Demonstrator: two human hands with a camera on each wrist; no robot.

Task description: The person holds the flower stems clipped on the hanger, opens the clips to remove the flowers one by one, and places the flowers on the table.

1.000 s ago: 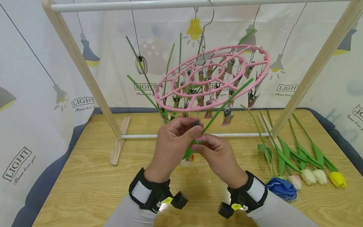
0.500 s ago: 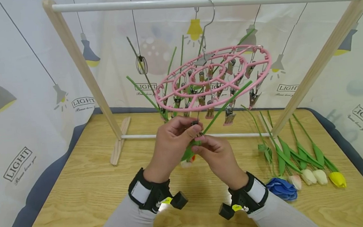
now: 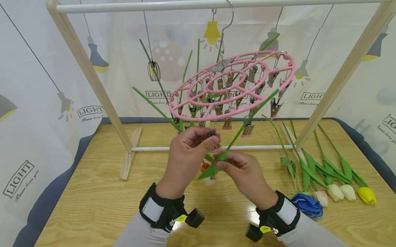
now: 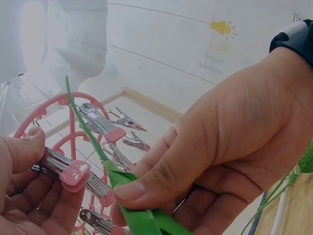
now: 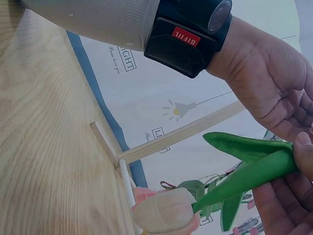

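My left hand grips a metal clip with pink tips, which hangs from the near rim of the pink round hanger. In the left wrist view its pink tips lie together, with no stem between them. Just right of the clip, my right hand pinches a tulip by its green stem and leaves. The bare stem end points up and right across the hanger's rim. Below the leaves, the pale blossom points down in the right wrist view.
The hanger hooks onto a white bar between wooden posts. Other clips dangle from it, and several green stems rise at its back left. A blue flower and several tulips lie on the table at right.
My right hand has shifted slightly right and down with the tulip, away from the clip's tips. The leaf now shows more fully. The left hand stays on the clip.
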